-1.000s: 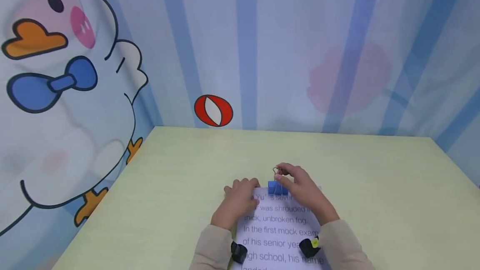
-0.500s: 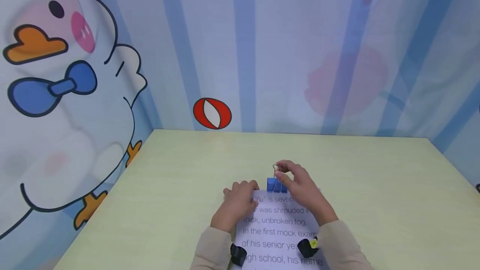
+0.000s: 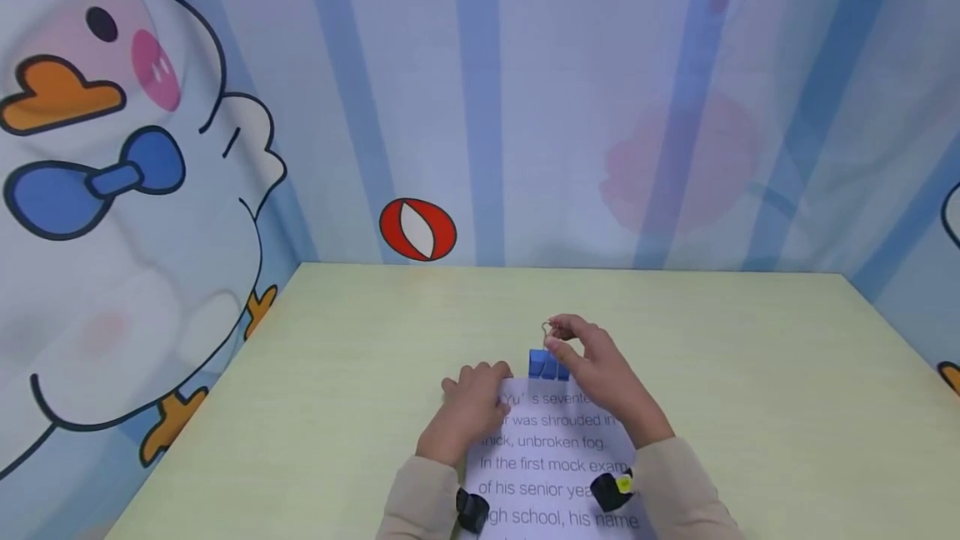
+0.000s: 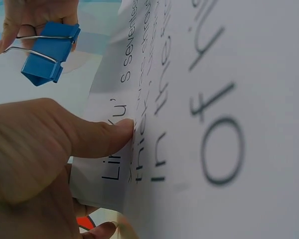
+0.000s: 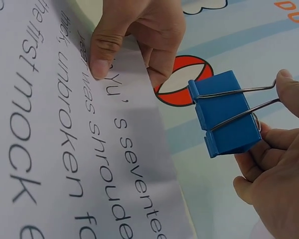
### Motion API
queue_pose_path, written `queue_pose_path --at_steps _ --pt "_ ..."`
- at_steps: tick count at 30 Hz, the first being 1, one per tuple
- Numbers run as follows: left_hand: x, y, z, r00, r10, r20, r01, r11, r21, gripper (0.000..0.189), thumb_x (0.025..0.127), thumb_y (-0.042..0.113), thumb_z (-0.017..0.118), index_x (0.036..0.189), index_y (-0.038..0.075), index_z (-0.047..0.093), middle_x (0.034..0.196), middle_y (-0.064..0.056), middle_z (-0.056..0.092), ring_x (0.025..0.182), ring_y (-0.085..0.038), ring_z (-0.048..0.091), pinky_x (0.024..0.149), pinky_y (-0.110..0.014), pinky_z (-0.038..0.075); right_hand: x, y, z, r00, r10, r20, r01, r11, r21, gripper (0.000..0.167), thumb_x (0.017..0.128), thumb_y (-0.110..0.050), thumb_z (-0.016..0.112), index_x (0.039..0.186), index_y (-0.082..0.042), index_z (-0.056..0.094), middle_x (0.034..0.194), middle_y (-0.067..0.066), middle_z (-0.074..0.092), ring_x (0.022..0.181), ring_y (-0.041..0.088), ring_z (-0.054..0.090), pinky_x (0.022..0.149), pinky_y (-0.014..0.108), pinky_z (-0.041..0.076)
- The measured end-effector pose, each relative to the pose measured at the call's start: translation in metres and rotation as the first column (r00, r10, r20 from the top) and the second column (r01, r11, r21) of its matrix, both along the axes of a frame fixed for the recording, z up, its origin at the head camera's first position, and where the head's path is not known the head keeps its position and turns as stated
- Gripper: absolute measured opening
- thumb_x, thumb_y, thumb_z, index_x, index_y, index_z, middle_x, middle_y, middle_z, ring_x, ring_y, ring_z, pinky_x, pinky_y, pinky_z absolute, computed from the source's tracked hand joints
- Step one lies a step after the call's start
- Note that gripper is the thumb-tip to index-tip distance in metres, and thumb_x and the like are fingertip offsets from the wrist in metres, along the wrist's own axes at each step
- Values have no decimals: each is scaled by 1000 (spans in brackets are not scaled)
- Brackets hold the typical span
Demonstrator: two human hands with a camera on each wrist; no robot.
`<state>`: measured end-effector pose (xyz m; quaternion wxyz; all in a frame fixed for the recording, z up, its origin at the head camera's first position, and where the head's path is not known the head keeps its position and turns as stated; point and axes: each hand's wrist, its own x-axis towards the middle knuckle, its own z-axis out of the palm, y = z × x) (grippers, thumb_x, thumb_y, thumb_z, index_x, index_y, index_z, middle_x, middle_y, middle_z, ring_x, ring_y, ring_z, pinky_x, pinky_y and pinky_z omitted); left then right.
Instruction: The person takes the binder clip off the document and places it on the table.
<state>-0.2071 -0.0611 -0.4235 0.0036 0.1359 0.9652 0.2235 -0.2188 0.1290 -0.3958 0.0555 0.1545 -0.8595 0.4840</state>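
Observation:
My right hand pinches the wire handles of a blue binder clip, thumb on one side and fingers on the other. In the right wrist view, a gap shows between the clip and the top edge of the printed paper. The left hand holds the paper near its top left corner. Its thumb presses on the printed face, with the other fingers behind the sheet. In the head view the clip sits just beyond the paper's top edge.
The paper lies toward the near side of a pale yellow-green table. A printed backdrop with a duck and a red ball stands behind the table. Black straps show at both wrists.
The blue binder clip, which overlapped the paper's top edge a second ago, has moved away from it with my right hand. My left hand keeps its hold on the paper. The head view has shifted slightly.

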Motion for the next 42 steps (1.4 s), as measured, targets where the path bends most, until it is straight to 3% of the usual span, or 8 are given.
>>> queue_pose_path --at_steps 9,13,17,24,34,42 --pt "-1 0 1 1000 7 15 -8 999 32 35 89 7 75 121 12 61 95 -5 59 91 -26 50 85 -54 33 2 5 9 999 12 40 -10 999 -49 42 105 -22 56 139 2 52 121 16 64 134 41 48 112 60 29" --pt "-3 -1 0 1000 13 20 -14 999 44 42 89 7 75 125 14 55 99 -6 58 92 -27 50 87 -55 34 3 6 12 999 25 47 -22 998 -58 43 105 -23 57 139 3 53 120 15 64 127 38 54 110 57 34" --pt "-3 -2 1 1000 6 15 -7 999 40 38 89 7 76 117 16 53 96 -4 54 89 -26 48 85 -54 34 5 7 17 999 33 28 -31 997 -72 44 105 -24 57 139 4 53 123 17 63 120 35 57 108 53 39" --pt "0 -3 4 1000 -14 16 14 1000 12 25 89 6 75 100 19 58 96 -5 52 91 -28 46 82 -52 32 4 12 20 999 38 13 -36 995 -91 44 106 -24 55 139 5 53 127 19 62 121 36 56 107 54 40" --pt "0 -1 4 1000 2 28 -2 1000 -4 18 90 8 75 99 20 65 100 -6 55 94 -27 47 84 -52 32 8 23 25 996 89 32 -84 988 -131 43 107 -24 51 139 5 51 137 23 57 131 39 50 110 58 33" --pt "2 -1 3 999 -2 35 2 1000 1 18 89 7 75 99 19 66 100 -6 54 94 -28 47 85 -53 32 10 32 26 993 87 84 -75 987 -144 45 108 -29 49 140 2 52 141 22 55 135 40 46 111 60 30"
